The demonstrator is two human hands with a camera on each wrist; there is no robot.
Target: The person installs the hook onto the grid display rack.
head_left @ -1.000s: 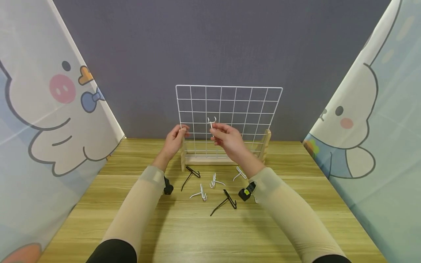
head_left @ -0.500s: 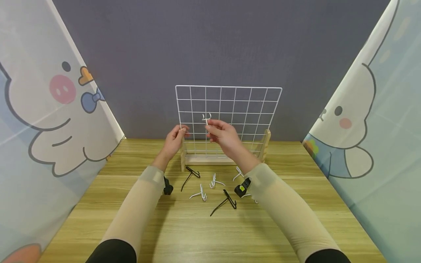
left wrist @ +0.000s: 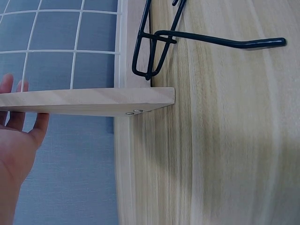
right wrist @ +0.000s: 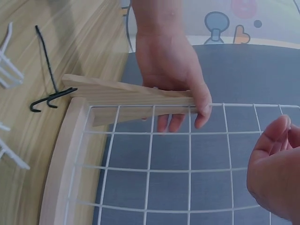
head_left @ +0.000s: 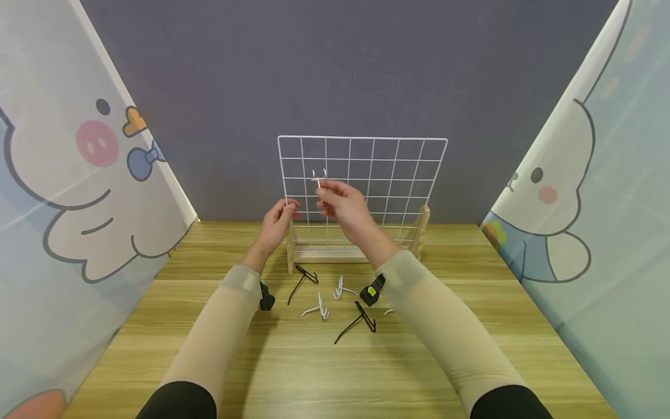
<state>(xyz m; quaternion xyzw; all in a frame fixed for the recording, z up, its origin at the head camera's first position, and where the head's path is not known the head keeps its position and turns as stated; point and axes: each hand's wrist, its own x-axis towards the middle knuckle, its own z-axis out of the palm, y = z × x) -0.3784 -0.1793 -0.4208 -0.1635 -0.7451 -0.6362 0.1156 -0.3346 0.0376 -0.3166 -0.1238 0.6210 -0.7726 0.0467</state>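
My left hand [head_left: 275, 226] grips the left wooden upright [head_left: 291, 247] of a stand that holds a white wire grid [head_left: 361, 138]. In the left wrist view, the fingers of my left hand [left wrist: 18, 150] reach around that upright [left wrist: 93, 101]. My right hand [head_left: 348, 209] pinches the stem of a white wire hook [head_left: 319, 178], its two prongs pointing up in front of the grid's left part. Whether the prongs touch the wires I cannot tell. In the right wrist view, my right hand [right wrist: 276, 173] hides the hook.
In front of the stand lie a black hook [head_left: 303, 280], another black hook [head_left: 358, 322], and white hooks [head_left: 340, 289] on the wood-grain table [head_left: 293, 372]. One white hook [head_left: 388, 312] is partly hidden by my right sleeve. A dark wall [head_left: 366, 70] stands behind the grid.
My right hand has moved left and slightly up with the white hook, toward the grid's left part. My left hand stays on the upright.
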